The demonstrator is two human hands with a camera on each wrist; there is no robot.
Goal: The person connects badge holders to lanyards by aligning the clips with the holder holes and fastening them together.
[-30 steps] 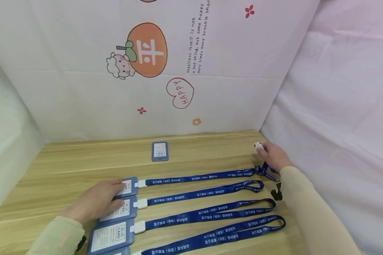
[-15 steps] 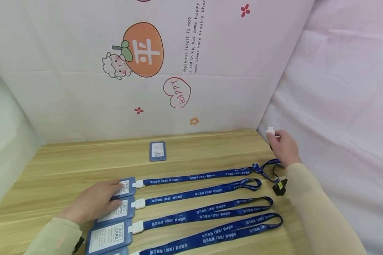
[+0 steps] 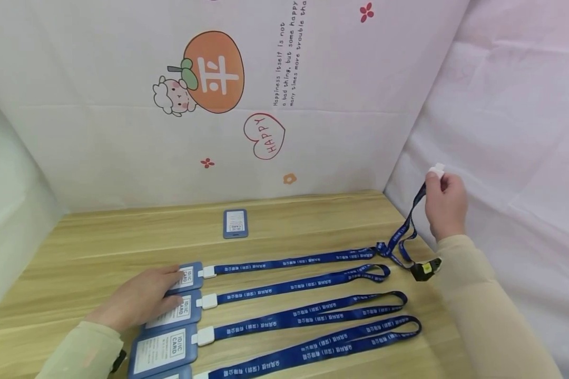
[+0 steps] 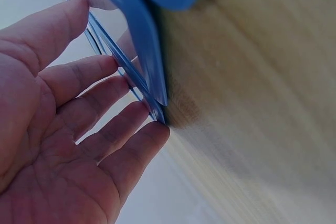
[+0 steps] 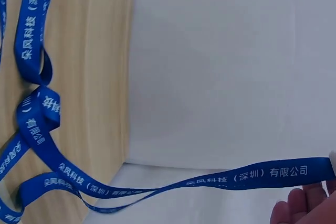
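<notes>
My left hand [image 3: 135, 300] rests with fingers extended on the upper two blue badge holders [image 3: 196, 281] of a column at the lower left. In the left wrist view its fingertips touch the holders' edges [image 4: 152, 72]. Up at the right, my right hand [image 3: 447, 205] pinches a white clip [image 3: 436, 170] between thumb and fingers. A blue lanyard [image 3: 410, 216] slants down from that clip to a looped, twisted part [image 3: 381, 249] at the end of the top lanyard [image 3: 294, 262]. The right wrist view shows the raised strap [image 5: 252, 176] stretched out with a half twist.
Below the top one, several more blue lanyards [image 3: 275, 289] lie side by side, each leading from a white clip and badge holder. One loose badge holder [image 3: 235, 223] lies farther back on the wooden table [image 3: 137, 231]. White printed cloth [image 3: 336, 152] hangs behind and at both sides.
My right hand has risen and moved right with the white clip, drawing the lanyard up off the table. The left hand stays on the badge holders.
</notes>
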